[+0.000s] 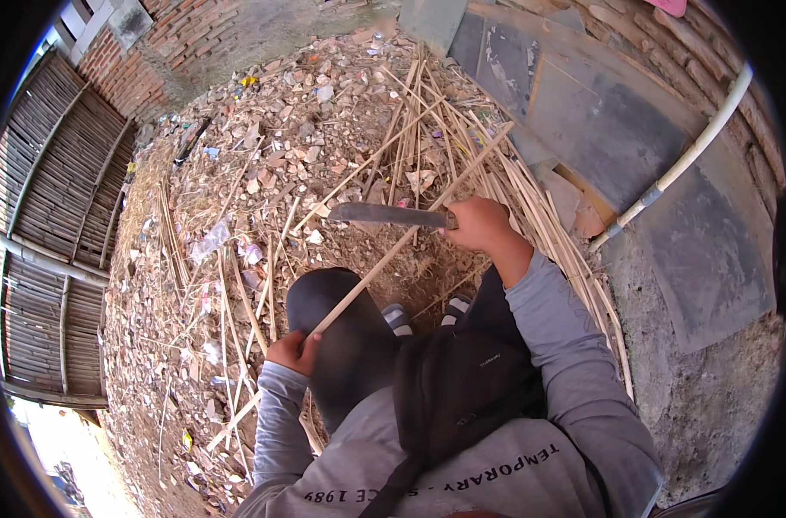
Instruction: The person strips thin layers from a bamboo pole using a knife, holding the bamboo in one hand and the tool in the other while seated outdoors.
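My right hand point(480, 224) is closed round the handle of a machete point(384, 214), whose broad dark blade points left. Under the blade runs a long pale bamboo strip point(371, 278), slanting from the lower left up to the upper right. My left hand point(294, 351) grips this strip beside my left knee. Blade and strip cross just left of my right hand; whether they touch I cannot tell. The handle is mostly hidden in my fist.
More bamboo strips point(531, 194) lie in a heap ahead and to the right, others point(229, 319) to the left. Rubble point(298, 112) and litter cover the ground. A slatted bamboo panel point(52, 190) stands left. Dark sheets point(609, 129) and a white pipe point(678, 164) lean at the right wall.
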The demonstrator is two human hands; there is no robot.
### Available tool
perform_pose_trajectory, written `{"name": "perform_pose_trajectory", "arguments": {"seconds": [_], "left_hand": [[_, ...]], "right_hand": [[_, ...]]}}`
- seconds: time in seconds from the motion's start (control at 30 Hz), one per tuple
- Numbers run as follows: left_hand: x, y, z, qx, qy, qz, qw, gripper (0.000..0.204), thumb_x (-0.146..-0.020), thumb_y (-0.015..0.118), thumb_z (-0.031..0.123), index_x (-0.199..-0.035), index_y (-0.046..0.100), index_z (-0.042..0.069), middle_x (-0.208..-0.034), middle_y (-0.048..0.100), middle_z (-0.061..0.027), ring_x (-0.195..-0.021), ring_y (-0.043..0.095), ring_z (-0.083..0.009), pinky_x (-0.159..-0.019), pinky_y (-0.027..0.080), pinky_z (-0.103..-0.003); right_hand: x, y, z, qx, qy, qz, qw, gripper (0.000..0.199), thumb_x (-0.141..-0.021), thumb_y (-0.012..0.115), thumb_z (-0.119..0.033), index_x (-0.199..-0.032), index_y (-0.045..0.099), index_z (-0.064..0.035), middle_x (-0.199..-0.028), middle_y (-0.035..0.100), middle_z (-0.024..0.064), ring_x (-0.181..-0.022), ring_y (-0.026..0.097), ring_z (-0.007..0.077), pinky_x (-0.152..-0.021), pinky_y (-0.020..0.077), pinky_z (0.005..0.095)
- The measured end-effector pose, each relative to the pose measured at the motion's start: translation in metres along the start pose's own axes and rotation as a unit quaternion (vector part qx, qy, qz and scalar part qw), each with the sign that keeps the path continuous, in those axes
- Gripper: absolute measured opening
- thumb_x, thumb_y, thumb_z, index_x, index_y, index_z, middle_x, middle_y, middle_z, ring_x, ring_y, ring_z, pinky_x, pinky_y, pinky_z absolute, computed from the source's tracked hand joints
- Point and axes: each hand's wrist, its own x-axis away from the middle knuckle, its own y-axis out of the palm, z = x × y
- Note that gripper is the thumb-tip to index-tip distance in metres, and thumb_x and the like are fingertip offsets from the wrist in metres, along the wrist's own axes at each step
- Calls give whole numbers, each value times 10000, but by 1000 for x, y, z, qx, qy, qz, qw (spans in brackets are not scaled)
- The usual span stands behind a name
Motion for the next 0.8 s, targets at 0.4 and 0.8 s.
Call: {"name": "perform_pose_trajectory", "arguments": {"seconds": [0.4, 0.8], "left_hand": [[1, 0, 0, -14, 5, 4, 1000, 429, -852, 627, 399, -656, 536, 28, -528, 510, -178, -506, 542, -377, -479, 404, -427], [1, -3, 5, -23, -3, 2, 1000, 434, -852, 618, 415, -666, 556, 29, -524, 512, -180, -516, 549, -380, -491, 414, -437]], "right_hand": [[-1, 1, -7, -21, -13, -55, 998, 260, -717, 697, -315, -867, 666, -105, -799, 667, 124, -810, 655, 329, -724, 512, 458], [-4, 5, 5, -48, 47, -75, 995, 294, -723, 687, -301, -938, 667, -100, -888, 663, 143, -884, 643, 335, -763, 514, 459]]}}
